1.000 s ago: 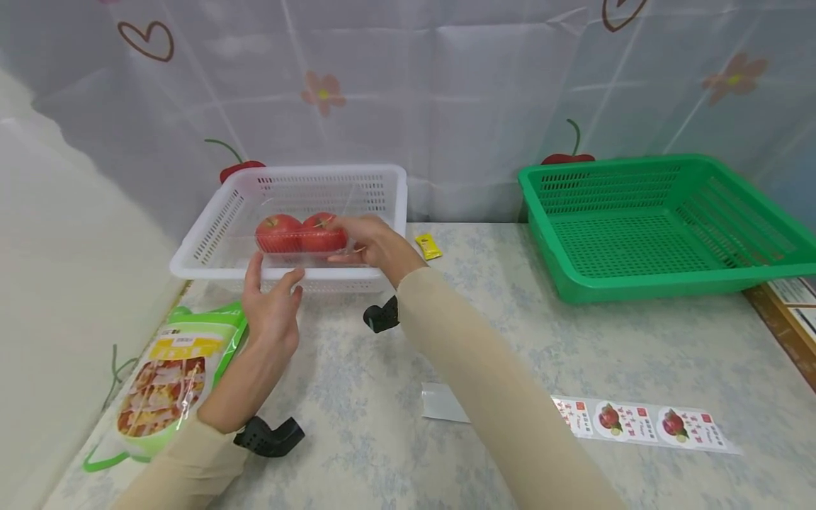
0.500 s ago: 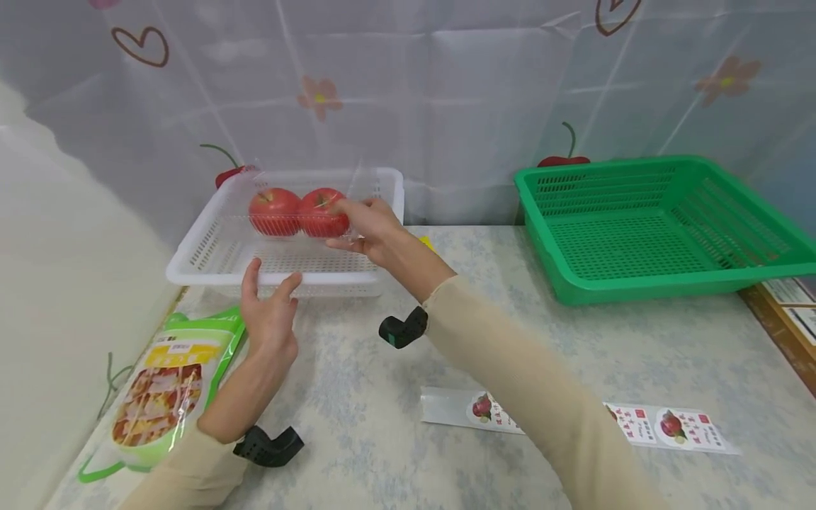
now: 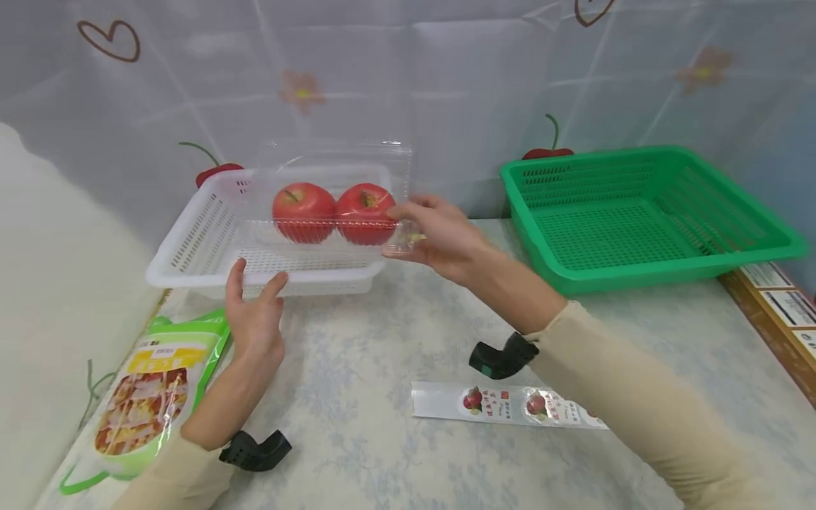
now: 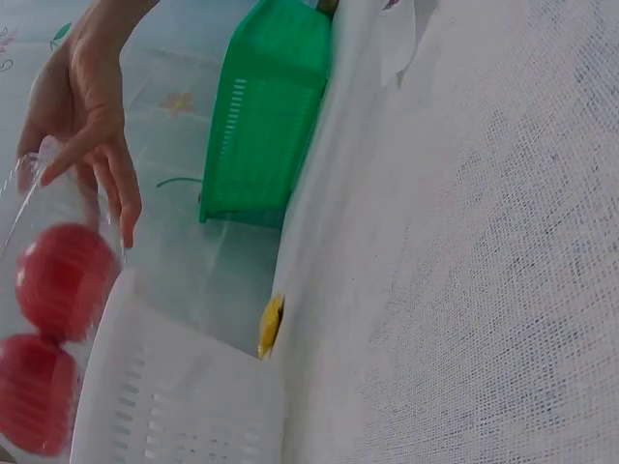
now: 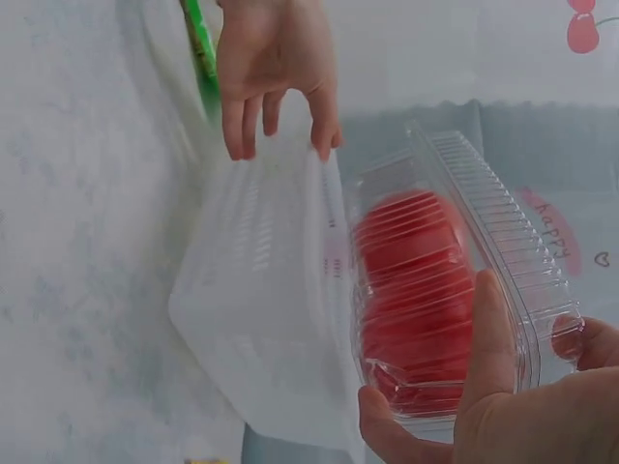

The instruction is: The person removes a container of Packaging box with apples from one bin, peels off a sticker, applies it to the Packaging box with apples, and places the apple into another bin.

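Note:
Two red apples (image 3: pixel 366 214) sit side by side in a clear plastic clamshell box (image 5: pixel 484 222), whose lid stands up. My right hand (image 3: pixel 449 237) grips the box by its right end, thumb on the apple side and fingers around the edge. The box is raised above the white basket (image 3: pixel 191 244), its right end reaching past the basket's right wall. My left hand (image 3: pixel 255 319) is at the basket's front rim, fingers spread and fairly straight. In the right wrist view, the left fingers (image 5: pixel 321 126) hang down at the basket's wall and seem to touch it.
A green basket (image 3: pixel 593 273) stands on the right. A food packet (image 3: pixel 149 397) with a green edge lies at the left. Across the front lies a label strip (image 3: pixel 510 405), partly under my right sleeve. A small yellow sachet (image 4: pixel 271 327) lies beside the white basket.
My right hand has lifted the clamshell box with the apples up out of the white basket and carried it to the right. My left hand stays at the rim.

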{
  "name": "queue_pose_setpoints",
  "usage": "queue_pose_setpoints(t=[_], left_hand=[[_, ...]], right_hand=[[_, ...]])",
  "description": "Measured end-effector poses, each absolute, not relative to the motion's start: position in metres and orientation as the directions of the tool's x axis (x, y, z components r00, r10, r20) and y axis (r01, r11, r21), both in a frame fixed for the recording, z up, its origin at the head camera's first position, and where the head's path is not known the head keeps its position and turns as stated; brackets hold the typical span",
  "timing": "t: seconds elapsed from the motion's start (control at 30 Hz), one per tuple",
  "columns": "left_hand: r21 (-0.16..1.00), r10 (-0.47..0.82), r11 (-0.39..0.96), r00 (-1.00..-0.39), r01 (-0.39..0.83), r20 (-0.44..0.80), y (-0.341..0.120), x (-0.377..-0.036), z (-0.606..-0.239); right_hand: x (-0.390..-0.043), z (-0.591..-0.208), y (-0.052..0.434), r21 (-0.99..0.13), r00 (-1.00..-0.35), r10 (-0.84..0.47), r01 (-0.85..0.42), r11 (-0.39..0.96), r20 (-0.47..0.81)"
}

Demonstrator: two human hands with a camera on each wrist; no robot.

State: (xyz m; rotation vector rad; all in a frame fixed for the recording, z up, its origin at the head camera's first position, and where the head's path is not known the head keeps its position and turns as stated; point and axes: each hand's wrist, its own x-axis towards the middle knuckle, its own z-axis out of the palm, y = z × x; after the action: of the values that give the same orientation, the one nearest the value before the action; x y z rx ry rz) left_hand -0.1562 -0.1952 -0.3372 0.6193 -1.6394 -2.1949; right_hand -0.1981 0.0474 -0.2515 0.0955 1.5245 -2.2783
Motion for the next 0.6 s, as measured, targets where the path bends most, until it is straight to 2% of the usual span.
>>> queue_pose_setpoints(t=[0.33, 0.6], left_hand=[[0.946, -0.475, -0.323, -0.867, 0.014, -0.149, -0.199, -0.155, -0.338], [0.943, -0.474, -0.332, -0.869, 0.030, -0.140, -0.206, -0.156, -0.336]], right_hand=[[-0.161, -0.243, 0.135, -0.900, -0.926, -0.267, 0.337, -0.275, -0.265], [-0.136, -0.252, 0.173, -0.901, -0.917, -0.255, 0.365, -0.234, -0.305]])
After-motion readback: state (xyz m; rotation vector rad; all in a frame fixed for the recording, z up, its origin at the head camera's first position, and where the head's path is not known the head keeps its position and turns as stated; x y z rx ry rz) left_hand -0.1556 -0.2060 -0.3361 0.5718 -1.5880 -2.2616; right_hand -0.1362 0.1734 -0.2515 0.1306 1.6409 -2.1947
